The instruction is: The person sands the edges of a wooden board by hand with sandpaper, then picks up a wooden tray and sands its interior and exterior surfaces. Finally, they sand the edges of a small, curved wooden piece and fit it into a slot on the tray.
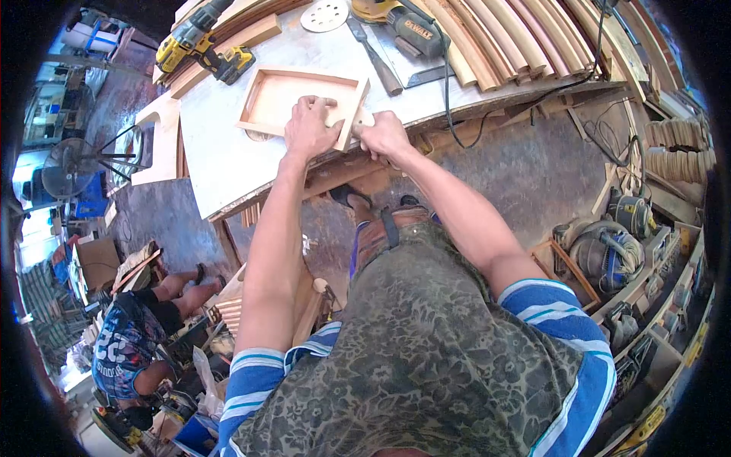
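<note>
On the worktop [217, 171], near its front edge, sits a shallow wooden tray [278, 97], likely light, stiff and best held by its walls, the left hand [310, 128] clamped over one, the right hand [386, 137] closed beside it on a pale object [364, 120] I can't identify.

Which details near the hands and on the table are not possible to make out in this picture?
In the head view:
Pale piece at the right hand: partly covered by the fingers.
Left hand: palm turned down, unseen.
Rounded thing: mostly covered by the wooden tray.
Drill: front end cut off by the top edge.
</note>
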`<action>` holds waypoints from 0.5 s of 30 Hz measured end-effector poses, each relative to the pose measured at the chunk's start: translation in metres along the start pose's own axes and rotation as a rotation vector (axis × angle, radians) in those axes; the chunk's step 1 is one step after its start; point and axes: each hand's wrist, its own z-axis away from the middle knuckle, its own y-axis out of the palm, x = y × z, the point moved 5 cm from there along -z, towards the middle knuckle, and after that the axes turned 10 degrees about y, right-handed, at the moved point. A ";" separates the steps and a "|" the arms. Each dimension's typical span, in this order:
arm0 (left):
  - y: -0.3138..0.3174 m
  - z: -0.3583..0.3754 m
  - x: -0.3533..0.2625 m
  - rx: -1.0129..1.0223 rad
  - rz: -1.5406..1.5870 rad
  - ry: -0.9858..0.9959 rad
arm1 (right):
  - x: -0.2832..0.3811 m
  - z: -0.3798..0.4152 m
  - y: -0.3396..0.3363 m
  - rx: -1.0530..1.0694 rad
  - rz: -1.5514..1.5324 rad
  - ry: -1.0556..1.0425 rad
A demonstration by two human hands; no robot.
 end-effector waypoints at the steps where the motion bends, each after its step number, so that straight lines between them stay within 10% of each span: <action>1: 0.001 0.001 -0.001 0.002 0.003 -0.006 | 0.000 -0.007 0.002 -0.043 0.025 0.018; 15: -0.003 -0.001 -0.001 0.049 0.014 -0.042 | -0.008 -0.026 0.010 -0.205 0.110 -0.083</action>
